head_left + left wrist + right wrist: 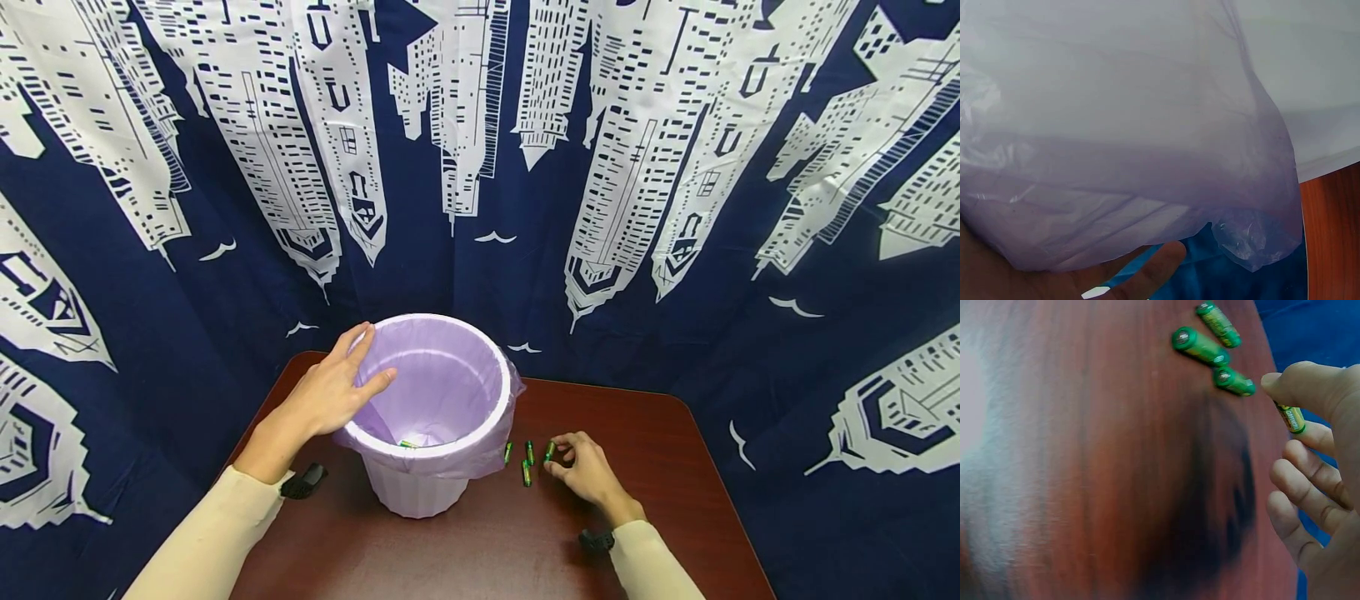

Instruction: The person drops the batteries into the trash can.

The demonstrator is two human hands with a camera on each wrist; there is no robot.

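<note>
A lilac waste bin (414,492) stands upright on the table, a thin translucent purple liner (1147,169) folded over its rim. My left hand (333,392) rests at the bin's left rim with fingers fairly straight, the thumb reaching over the opening. Between thumb and fingertip, my right hand (587,471) pinches a small green battery (1291,418). Three similar green batteries lie on the wood to its left: one (1219,324), another (1200,347) and a third (1234,382). Down inside the bin, something green (408,444) shows, partly hidden by the near rim.
The reddish-brown wooden table (495,550) has rounded far corners. Behind and at both sides hangs a navy curtain (480,283) printed with white buildings. Dark straps circle both wrists, including a left wrist strap (303,482).
</note>
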